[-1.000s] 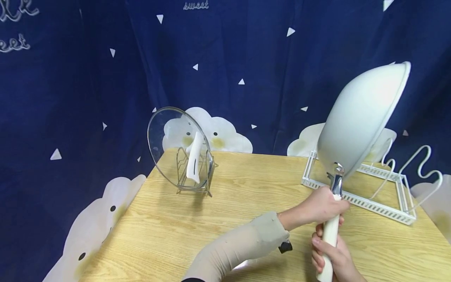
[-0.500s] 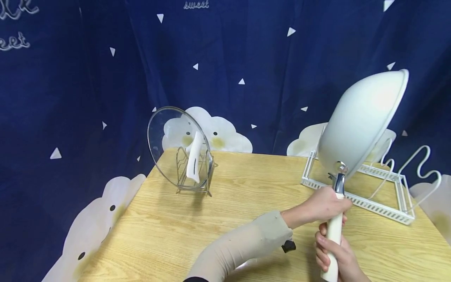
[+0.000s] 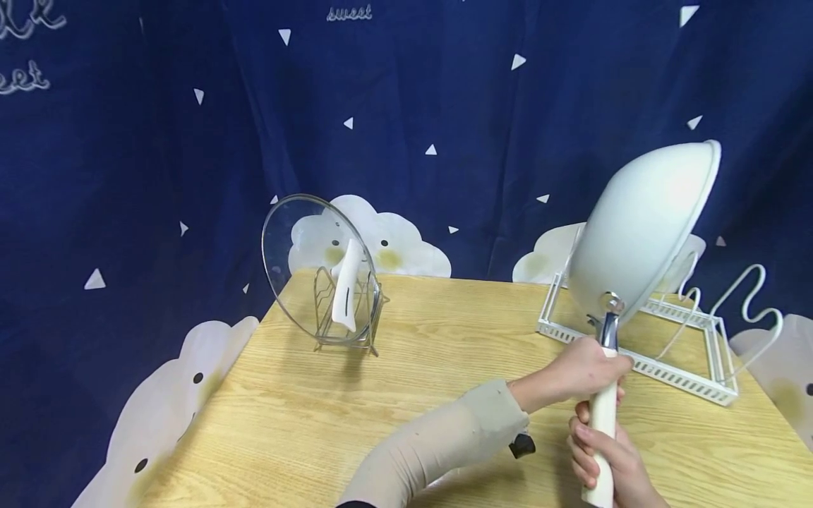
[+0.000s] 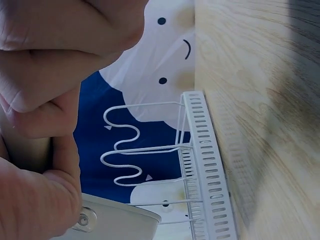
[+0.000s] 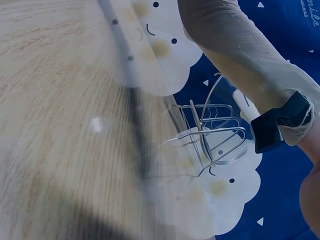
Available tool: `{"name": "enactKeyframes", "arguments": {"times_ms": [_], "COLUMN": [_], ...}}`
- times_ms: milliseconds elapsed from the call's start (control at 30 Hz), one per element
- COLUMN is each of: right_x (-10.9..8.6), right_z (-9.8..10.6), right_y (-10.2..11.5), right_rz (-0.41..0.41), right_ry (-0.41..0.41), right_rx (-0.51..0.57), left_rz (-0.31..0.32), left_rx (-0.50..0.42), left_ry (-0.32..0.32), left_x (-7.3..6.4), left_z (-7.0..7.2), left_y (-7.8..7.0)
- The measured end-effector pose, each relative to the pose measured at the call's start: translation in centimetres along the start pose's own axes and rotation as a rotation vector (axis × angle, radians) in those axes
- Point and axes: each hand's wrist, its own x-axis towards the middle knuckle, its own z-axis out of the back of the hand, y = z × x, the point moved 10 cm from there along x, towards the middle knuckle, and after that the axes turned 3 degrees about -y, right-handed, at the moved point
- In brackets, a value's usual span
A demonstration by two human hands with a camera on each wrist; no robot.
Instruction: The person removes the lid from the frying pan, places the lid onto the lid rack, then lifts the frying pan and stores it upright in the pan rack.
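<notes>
A white wok (image 3: 641, 226) is held up at the right in the head view, its rounded outside toward me and its rim slanting up to the right. My left hand (image 3: 587, 367) grips the cream handle (image 3: 602, 423) just below its metal neck. Lower down the same handle, my right hand (image 3: 610, 458) wraps its fingers and thumb round it. Behind and below the wok, a white rack (image 3: 673, 377) with wavy wire dividers stands on the table. In the left wrist view, curled fingers (image 4: 45, 85) surround the handle, and part of the wok (image 4: 120, 217) shows beneath them.
On the left of the wooden table (image 3: 432, 331), a small wire rack (image 3: 375, 331) holds a glass lid (image 3: 279, 289) with a white handle (image 3: 346, 289), leaning on edge. A blue curtain (image 3: 394, 85) with white clouds hangs behind. My left sleeve (image 3: 438, 437) crosses the front.
The wok has sunk lower and slightly left toward the white rack, both hands keeping their grip on the handle. The view has shifted slightly. The lid and small rack have stayed put.
</notes>
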Motion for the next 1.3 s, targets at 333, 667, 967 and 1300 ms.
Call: {"name": "enactKeyframes", "arguments": {"times_ms": [333,667,967,1300], "right_x": [-0.2,-0.2,-0.3,-0.6], "right_z": [0.5,1.1,1.5,2.4], "right_y": [-0.6,-0.9,-1.1,-1.0], "right_rz": [-0.047,-0.071,-0.083,-0.108], "right_ry": [0.0,-0.029,-0.04,-0.032], "right_rx": [0.062,0.109,0.154,0.153], "left_rz": [0.072,0.135,0.163,0.161], "left_rx": [-0.067,-0.109,-0.095,-0.194], "left_ry": [-0.028,-0.052,-0.057,0.005], "left_x": [0.7,1.3,1.7,2.6], "left_z": [-0.4,-0.7,-0.9,-1.7], "left_y": [2.0,3.2,4.0,4.6]}}
